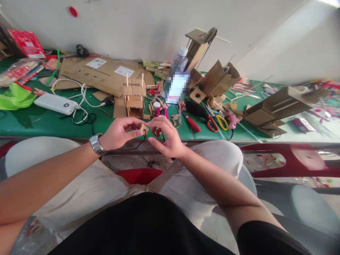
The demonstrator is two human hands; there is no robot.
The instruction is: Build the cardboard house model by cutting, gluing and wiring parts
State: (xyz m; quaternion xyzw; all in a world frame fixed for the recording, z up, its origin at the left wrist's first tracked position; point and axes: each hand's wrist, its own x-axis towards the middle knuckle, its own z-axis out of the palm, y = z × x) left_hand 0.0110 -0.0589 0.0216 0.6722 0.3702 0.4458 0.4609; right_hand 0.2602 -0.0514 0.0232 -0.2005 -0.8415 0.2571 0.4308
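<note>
Between thumb and fingers, my left hand pinches a small cardboard piece at the table's front edge. A thin black cord hangs from around that piece. My right hand is right beside it, thumb and fingers apart, with a fingertip close to or touching the piece. Just behind the hands stands a small cardboard structure with wooden sticks rising from it. A bright pink object lies behind my right hand, partly covered by it.
A white power bank with cables lies at left, before a flattened cardboard box. Behind are a clear bottle and a lit phone. Rightward lie a red-handled tool, scissors, a pink glue gun and cardboard models.
</note>
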